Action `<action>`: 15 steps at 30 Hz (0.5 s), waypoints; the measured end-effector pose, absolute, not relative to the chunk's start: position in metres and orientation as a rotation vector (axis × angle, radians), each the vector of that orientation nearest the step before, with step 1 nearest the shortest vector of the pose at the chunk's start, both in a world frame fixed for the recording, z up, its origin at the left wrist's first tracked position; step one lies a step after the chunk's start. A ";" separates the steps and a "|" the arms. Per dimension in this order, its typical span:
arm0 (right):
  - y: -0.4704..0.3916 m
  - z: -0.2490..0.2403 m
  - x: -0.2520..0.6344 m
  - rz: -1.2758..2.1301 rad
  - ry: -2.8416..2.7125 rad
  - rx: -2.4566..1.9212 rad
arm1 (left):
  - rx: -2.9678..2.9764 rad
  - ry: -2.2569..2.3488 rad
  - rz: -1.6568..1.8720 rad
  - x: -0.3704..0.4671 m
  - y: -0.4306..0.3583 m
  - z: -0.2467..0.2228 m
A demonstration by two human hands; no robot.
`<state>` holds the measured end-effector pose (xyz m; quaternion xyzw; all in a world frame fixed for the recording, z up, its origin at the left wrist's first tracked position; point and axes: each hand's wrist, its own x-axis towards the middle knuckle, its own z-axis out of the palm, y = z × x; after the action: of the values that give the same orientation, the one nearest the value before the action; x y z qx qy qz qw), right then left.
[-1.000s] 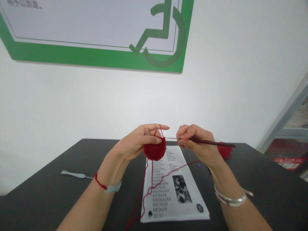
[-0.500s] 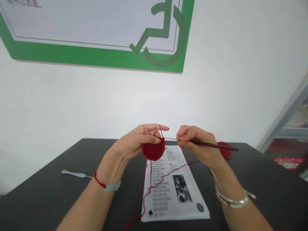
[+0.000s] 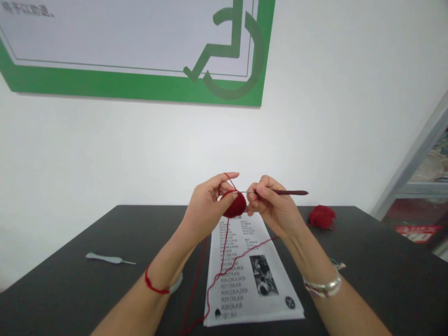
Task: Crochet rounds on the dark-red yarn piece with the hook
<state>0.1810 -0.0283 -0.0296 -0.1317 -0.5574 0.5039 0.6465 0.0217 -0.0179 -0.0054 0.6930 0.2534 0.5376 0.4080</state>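
My left hand (image 3: 213, 198) pinches a round red crochet piece (image 3: 235, 206) between thumb and fingers, its index finger stretched out with red yarn (image 3: 229, 179) looped over it. My right hand (image 3: 271, 200) grips a crochet hook (image 3: 292, 192) with a dark red handle. The hook's thin metal shaft points left, its tip at the top edge of the piece; whether it passes through a stitch is too small to tell. Red yarn strands hang from the piece and trail across the printed sheet (image 3: 283, 305) below.
A red yarn ball (image 3: 322, 218) sits at the table's back right. A second crochet hook (image 3: 109, 258) with a pale grey handle lies at the left on the black table (image 3: 147, 224). Behind rises a white wall with a green-framed sign (image 3: 140, 93).
Both hands have turned and drawn closer together. The crochet piece has tilted from facing me to a flatter angle, and the hook has swung nearer level. The yarn ball shows more fully.
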 end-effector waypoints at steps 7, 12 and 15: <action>-0.031 -0.031 0.172 0.945 -1.233 -0.363 | 1.572 0.563 1.249 0.023 -0.018 -0.005; -0.025 -0.031 0.184 0.864 -1.375 -0.348 | 1.521 0.561 1.257 0.021 -0.016 -0.006; -0.025 -0.032 0.188 0.833 -1.419 -0.340 | 1.492 0.543 1.258 0.020 -0.015 -0.007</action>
<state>0.1875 -0.0246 -0.0322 -0.1508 -0.6289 0.3691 0.6674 0.0203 -0.0146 -0.0070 0.6248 0.2273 0.5270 0.5294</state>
